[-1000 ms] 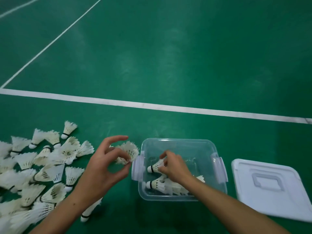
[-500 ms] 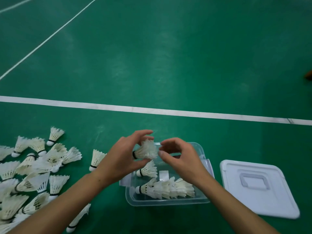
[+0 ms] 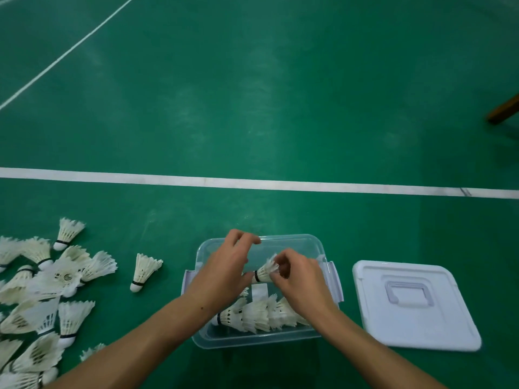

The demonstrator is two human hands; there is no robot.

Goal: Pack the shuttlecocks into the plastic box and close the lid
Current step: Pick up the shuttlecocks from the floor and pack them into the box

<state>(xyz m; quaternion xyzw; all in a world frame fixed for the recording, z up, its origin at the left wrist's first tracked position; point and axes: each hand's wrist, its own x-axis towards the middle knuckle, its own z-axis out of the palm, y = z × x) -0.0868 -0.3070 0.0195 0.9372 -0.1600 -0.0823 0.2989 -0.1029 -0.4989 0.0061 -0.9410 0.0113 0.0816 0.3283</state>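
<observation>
A clear plastic box (image 3: 317, 248) sits on the green floor with a row of white shuttlecocks (image 3: 258, 315) lying along its near side. Both hands are over the box. My right hand (image 3: 300, 279) pinches the feather skirt of one shuttlecock (image 3: 264, 272) held above the box floor. My left hand (image 3: 222, 273) is beside it, thumb at the cork end, with the other fingers lifted away. The white lid (image 3: 412, 304) lies flat to the right of the box, handle side up. A pile of loose shuttlecocks (image 3: 42, 290) covers the floor at the left.
A single shuttlecock (image 3: 143, 272) stands apart between the pile and the box. A white court line (image 3: 252, 182) runs across the floor beyond the box. A brown wooden piece (image 3: 502, 108) pokes in at the far right edge.
My left hand carried a shuttlecock from the pile to over the box. My right hand rose from inside the box and took hold of its feathers, and the left fingers eased off.
</observation>
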